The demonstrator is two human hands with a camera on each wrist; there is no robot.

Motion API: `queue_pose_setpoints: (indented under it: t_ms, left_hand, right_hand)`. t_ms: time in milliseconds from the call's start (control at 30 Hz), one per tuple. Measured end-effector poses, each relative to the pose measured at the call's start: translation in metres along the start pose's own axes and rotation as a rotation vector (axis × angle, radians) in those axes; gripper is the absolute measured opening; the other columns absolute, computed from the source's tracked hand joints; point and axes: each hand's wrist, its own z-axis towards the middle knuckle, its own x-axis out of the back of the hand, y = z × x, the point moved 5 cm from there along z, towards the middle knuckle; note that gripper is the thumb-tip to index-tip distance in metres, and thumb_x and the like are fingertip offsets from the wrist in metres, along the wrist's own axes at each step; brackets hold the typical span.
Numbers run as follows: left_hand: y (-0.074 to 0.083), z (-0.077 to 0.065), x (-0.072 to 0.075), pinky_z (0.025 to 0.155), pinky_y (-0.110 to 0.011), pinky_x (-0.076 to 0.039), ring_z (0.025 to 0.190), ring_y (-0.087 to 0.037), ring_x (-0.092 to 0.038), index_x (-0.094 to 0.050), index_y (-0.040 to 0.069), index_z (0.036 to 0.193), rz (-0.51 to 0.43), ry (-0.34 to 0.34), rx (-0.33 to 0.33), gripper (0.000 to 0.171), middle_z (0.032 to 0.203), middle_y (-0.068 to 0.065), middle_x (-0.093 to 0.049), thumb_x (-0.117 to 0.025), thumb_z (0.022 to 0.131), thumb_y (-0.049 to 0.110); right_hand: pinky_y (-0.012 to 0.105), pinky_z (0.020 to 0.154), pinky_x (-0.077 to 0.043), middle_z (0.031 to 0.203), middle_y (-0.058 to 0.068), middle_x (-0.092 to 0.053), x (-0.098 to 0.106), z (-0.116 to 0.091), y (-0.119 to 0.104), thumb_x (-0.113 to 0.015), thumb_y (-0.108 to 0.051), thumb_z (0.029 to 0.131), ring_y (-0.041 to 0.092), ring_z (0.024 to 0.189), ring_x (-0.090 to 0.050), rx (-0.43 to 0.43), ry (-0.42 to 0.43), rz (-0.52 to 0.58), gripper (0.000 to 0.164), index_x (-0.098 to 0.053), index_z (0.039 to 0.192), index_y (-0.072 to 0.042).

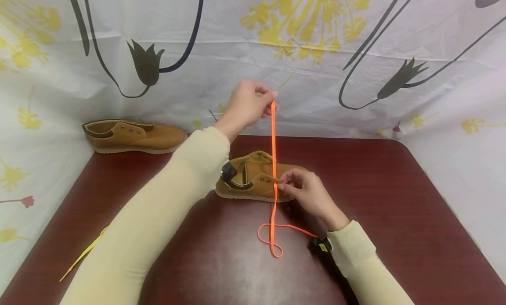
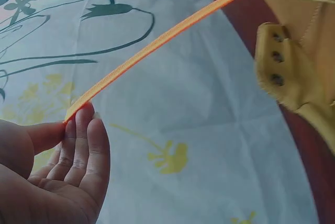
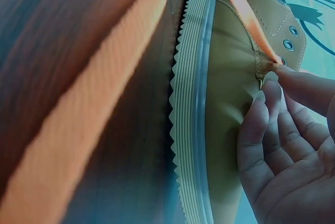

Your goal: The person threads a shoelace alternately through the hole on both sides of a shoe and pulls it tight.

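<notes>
Two hands, one orange lace (image 1: 273,142), one tan shoe (image 1: 261,189) on a dark red table (image 1: 213,252).
Head view: the left hand (image 1: 253,101) pinches the lace, raised above the shoe; the right hand (image 1: 310,191) pinches the shoe's flap beside it, slack looping in front; a second shoe (image 1: 158,136) stands back left. Left wrist: the lace runs straight from thumb and fingertips. Right wrist: thumb and fingertips grip at the eyelet nearest the toe, where the lace meets it.

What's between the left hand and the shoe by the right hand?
An orange lace spans the stretch from the left hand to that brown shoe; the head view shows it, the left wrist view partly.
</notes>
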Motion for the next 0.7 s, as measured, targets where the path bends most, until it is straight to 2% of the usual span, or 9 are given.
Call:
queue_pose_setpoints:
  t_ms: [167,267,500,633,700]
  left_hand:
    - [0.021,0.000,0.012,0.076,-0.027,-0.061,0.075,-0.015,-0.070,-0.071,0.002,0.109,-0.004,0.042,-0.027,0.022,0.097,-0.014,-0.077,-0.061,0.102,0.020]
    - [0.034,0.000,0.019,0.077,-0.028,-0.061,0.073,-0.015,-0.069,-0.072,0.001,0.109,-0.043,0.056,-0.047,0.021,0.095,-0.014,-0.075,-0.062,0.101,0.018]
    - [0.059,-0.003,0.036,0.078,-0.027,-0.060,0.073,-0.015,-0.068,-0.071,0.001,0.108,-0.112,0.104,-0.117,0.021,0.091,-0.011,-0.075,-0.063,0.100,0.018]
    - [0.070,-0.007,0.046,0.079,-0.027,-0.059,0.073,-0.015,-0.067,-0.070,0.001,0.110,-0.167,0.136,-0.142,0.020,0.088,-0.008,-0.074,-0.063,0.100,0.017]
    - [0.077,-0.010,0.052,0.078,-0.026,-0.058,0.072,-0.015,-0.066,-0.069,0.000,0.111,-0.202,0.166,-0.183,0.020,0.085,-0.006,-0.072,-0.063,0.100,0.016]
  right_hand:
    - [0.031,0.060,-0.053,0.086,0.005,-0.070,-0.001,0.000,0.000,-0.074,-0.013,0.093,0.020,0.071,-0.059,-0.006,-0.002,-0.006,0.008,-0.068,0.098,-0.012]
    - [0.029,0.059,-0.052,0.087,0.005,-0.069,-0.001,0.001,0.000,-0.073,-0.013,0.093,0.019,0.071,-0.058,-0.006,-0.005,-0.002,0.008,-0.067,0.098,-0.012]
    - [0.040,0.065,-0.059,0.087,0.007,-0.070,-0.003,0.002,0.000,-0.074,-0.010,0.092,0.022,0.073,-0.064,0.007,-0.008,0.025,0.008,-0.068,0.097,-0.011]
    - [0.039,0.066,-0.060,0.086,0.007,-0.071,-0.005,0.002,0.000,-0.073,-0.009,0.092,0.021,0.073,-0.066,0.015,-0.012,0.037,0.008,-0.068,0.098,-0.011]
    - [0.038,0.066,-0.061,0.086,0.007,-0.071,-0.005,0.002,0.000,-0.074,-0.010,0.092,0.020,0.073,-0.066,0.017,-0.012,0.038,0.008,-0.068,0.098,-0.011]
